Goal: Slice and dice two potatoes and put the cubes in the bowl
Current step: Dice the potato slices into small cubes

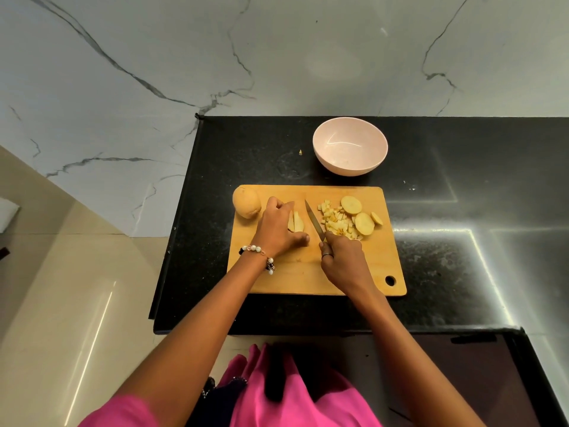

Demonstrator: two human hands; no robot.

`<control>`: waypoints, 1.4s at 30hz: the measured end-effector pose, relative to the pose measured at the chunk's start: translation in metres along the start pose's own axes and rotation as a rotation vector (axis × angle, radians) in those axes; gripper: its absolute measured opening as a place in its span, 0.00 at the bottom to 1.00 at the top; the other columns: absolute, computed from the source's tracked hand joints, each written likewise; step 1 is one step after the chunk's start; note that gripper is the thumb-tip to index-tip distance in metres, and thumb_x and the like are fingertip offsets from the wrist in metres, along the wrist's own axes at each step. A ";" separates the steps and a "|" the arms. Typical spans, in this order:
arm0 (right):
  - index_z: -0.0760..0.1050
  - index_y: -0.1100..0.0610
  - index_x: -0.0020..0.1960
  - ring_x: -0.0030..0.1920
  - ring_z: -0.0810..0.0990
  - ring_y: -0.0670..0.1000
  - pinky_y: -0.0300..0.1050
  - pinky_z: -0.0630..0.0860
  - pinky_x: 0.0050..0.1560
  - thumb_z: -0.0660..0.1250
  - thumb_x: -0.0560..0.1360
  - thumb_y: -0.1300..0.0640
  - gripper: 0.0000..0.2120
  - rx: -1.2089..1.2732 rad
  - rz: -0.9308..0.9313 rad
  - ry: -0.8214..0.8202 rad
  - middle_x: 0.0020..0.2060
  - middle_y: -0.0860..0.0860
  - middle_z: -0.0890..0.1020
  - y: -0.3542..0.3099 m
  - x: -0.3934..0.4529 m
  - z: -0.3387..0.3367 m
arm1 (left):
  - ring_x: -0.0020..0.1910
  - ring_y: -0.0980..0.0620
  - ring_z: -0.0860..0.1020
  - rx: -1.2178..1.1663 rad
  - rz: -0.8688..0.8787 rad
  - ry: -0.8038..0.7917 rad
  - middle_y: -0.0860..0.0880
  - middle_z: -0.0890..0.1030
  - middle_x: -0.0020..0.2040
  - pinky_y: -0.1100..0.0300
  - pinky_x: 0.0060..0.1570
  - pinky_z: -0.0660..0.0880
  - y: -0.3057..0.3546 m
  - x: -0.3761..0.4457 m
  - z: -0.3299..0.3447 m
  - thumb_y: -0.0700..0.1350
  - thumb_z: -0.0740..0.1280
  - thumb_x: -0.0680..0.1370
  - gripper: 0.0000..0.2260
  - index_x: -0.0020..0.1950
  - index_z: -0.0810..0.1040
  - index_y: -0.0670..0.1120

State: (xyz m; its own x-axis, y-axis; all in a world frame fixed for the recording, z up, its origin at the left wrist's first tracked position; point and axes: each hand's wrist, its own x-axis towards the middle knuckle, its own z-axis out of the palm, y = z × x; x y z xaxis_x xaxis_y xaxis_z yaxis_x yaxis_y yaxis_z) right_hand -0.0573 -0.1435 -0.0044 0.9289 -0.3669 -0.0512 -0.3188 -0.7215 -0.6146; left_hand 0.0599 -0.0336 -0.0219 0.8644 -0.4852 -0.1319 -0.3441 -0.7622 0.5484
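Observation:
On the wooden cutting board (295,272) my left hand (278,228) curls over a stack of potato slices (297,221) and holds them in place. My right hand (340,260) grips the handle of a knife (314,220), whose blade points away from me just right of the slices. A pile of potato cubes (337,220) lies to the right of the blade, with three round slices (357,214) beside it. A whole potato (245,202) sits at the board's far left corner. The pink bowl (350,149) stands behind the board and holds nothing.
The board lies on a black stone counter (462,241), whose left edge drops off close to the board. A small potato scrap (300,152) lies left of the bowl. A marble wall rises behind the counter.

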 end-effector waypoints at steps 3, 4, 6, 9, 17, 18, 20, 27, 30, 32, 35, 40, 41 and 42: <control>0.77 0.62 0.58 0.42 0.78 0.61 0.41 0.63 0.36 0.59 0.78 0.60 0.12 0.009 0.002 0.006 0.42 0.61 0.82 0.000 0.000 -0.001 | 0.59 0.47 0.69 -0.014 -0.107 0.099 0.44 0.67 0.61 0.60 0.56 0.68 0.009 -0.005 0.007 0.57 0.75 0.67 0.41 0.73 0.62 0.43; 0.77 0.62 0.56 0.42 0.78 0.61 0.42 0.62 0.36 0.59 0.78 0.61 0.11 0.013 0.003 0.011 0.41 0.61 0.82 -0.001 0.000 -0.001 | 0.59 0.46 0.70 0.004 -0.140 0.134 0.43 0.67 0.61 0.59 0.55 0.69 0.013 -0.006 0.010 0.57 0.74 0.68 0.38 0.71 0.64 0.42; 0.77 0.63 0.55 0.41 0.78 0.61 0.43 0.64 0.36 0.59 0.78 0.61 0.11 0.018 0.003 0.022 0.41 0.60 0.82 0.000 0.001 -0.002 | 0.58 0.45 0.71 0.038 -0.172 0.169 0.42 0.68 0.61 0.58 0.54 0.69 0.019 -0.007 0.016 0.54 0.73 0.70 0.30 0.66 0.69 0.41; 0.77 0.63 0.55 0.43 0.78 0.62 0.46 0.68 0.37 0.59 0.78 0.60 0.11 0.001 0.003 0.025 0.42 0.60 0.82 0.001 0.001 -0.003 | 0.59 0.44 0.71 0.034 -0.150 0.130 0.42 0.70 0.61 0.57 0.56 0.69 0.018 0.000 0.016 0.50 0.73 0.71 0.25 0.64 0.74 0.41; 0.73 0.62 0.62 0.47 0.78 0.61 0.48 0.70 0.41 0.58 0.79 0.59 0.13 -0.111 -0.032 -0.040 0.47 0.60 0.81 0.003 -0.006 0.000 | 0.51 0.56 0.68 0.124 0.166 -0.181 0.51 0.73 0.57 0.65 0.50 0.66 -0.006 0.010 -0.018 0.45 0.74 0.71 0.24 0.66 0.74 0.51; 0.73 0.62 0.62 0.46 0.78 0.62 0.48 0.68 0.40 0.58 0.79 0.60 0.13 -0.131 -0.036 -0.045 0.46 0.61 0.81 0.004 -0.008 0.001 | 0.51 0.56 0.68 0.120 0.184 -0.185 0.51 0.72 0.57 0.65 0.51 0.67 -0.007 0.009 -0.019 0.44 0.74 0.71 0.26 0.67 0.73 0.51; 0.71 0.62 0.63 0.47 0.77 0.62 0.47 0.66 0.39 0.57 0.79 0.60 0.14 -0.164 -0.041 -0.050 0.47 0.61 0.81 0.006 -0.012 0.004 | 0.53 0.55 0.69 0.106 0.180 -0.136 0.50 0.71 0.58 0.64 0.54 0.69 -0.010 0.005 -0.016 0.45 0.75 0.70 0.30 0.70 0.70 0.49; 0.63 0.64 0.72 0.51 0.76 0.61 0.46 0.65 0.42 0.56 0.79 0.62 0.21 -0.229 -0.046 -0.077 0.53 0.61 0.78 -0.003 -0.021 0.021 | 0.54 0.47 0.73 -0.016 -0.018 0.020 0.45 0.71 0.57 0.60 0.58 0.70 -0.013 -0.009 0.000 0.47 0.76 0.68 0.30 0.68 0.73 0.44; 0.63 0.65 0.71 0.50 0.76 0.61 0.47 0.67 0.43 0.55 0.79 0.62 0.21 -0.239 -0.037 -0.079 0.52 0.61 0.77 -0.005 -0.022 0.026 | 0.55 0.48 0.74 -0.011 -0.015 0.025 0.44 0.71 0.57 0.62 0.58 0.68 -0.012 -0.009 -0.001 0.48 0.76 0.68 0.29 0.67 0.73 0.44; 0.63 0.65 0.70 0.49 0.76 0.62 0.46 0.66 0.41 0.55 0.79 0.62 0.20 -0.242 -0.038 -0.075 0.51 0.61 0.78 -0.004 -0.022 0.026 | 0.55 0.48 0.74 -0.013 -0.023 0.019 0.44 0.72 0.58 0.62 0.58 0.68 -0.013 -0.009 -0.002 0.48 0.76 0.68 0.29 0.67 0.73 0.44; 0.64 0.65 0.70 0.50 0.76 0.62 0.44 0.61 0.40 0.57 0.78 0.63 0.21 -0.241 -0.024 -0.021 0.51 0.62 0.78 -0.005 -0.021 0.019 | 0.54 0.48 0.74 -0.035 -0.008 0.043 0.45 0.72 0.57 0.61 0.57 0.69 -0.014 -0.010 -0.001 0.49 0.75 0.70 0.28 0.68 0.72 0.45; 0.67 0.64 0.69 0.48 0.77 0.61 0.45 0.62 0.40 0.57 0.78 0.63 0.19 -0.194 -0.064 -0.026 0.49 0.61 0.80 -0.014 -0.019 0.016 | 0.49 0.52 0.71 -0.029 0.070 0.081 0.48 0.71 0.54 0.61 0.52 0.71 -0.013 -0.012 0.002 0.49 0.75 0.69 0.28 0.67 0.73 0.46; 0.66 0.63 0.69 0.49 0.77 0.61 0.45 0.63 0.40 0.56 0.78 0.62 0.20 -0.204 -0.058 -0.039 0.49 0.61 0.79 -0.015 -0.019 0.018 | 0.49 0.53 0.71 -0.029 0.077 0.086 0.49 0.71 0.54 0.62 0.51 0.71 -0.013 -0.011 0.002 0.49 0.75 0.70 0.27 0.67 0.74 0.46; 0.65 0.63 0.70 0.49 0.76 0.61 0.46 0.64 0.41 0.56 0.79 0.62 0.20 -0.215 -0.049 -0.048 0.50 0.61 0.79 -0.015 -0.019 0.020 | 0.48 0.54 0.70 -0.035 0.083 0.093 0.49 0.72 0.53 0.62 0.50 0.71 -0.013 -0.011 0.003 0.48 0.75 0.70 0.26 0.66 0.75 0.46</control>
State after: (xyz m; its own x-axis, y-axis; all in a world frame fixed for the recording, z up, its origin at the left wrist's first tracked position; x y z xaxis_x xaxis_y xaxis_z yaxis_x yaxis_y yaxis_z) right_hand -0.0665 -0.1141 -0.0095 0.9505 -0.3036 -0.0658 -0.3011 -0.8481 -0.4359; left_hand 0.0541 -0.0192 -0.0302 0.8643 -0.5028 -0.0086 -0.4041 -0.7046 0.5832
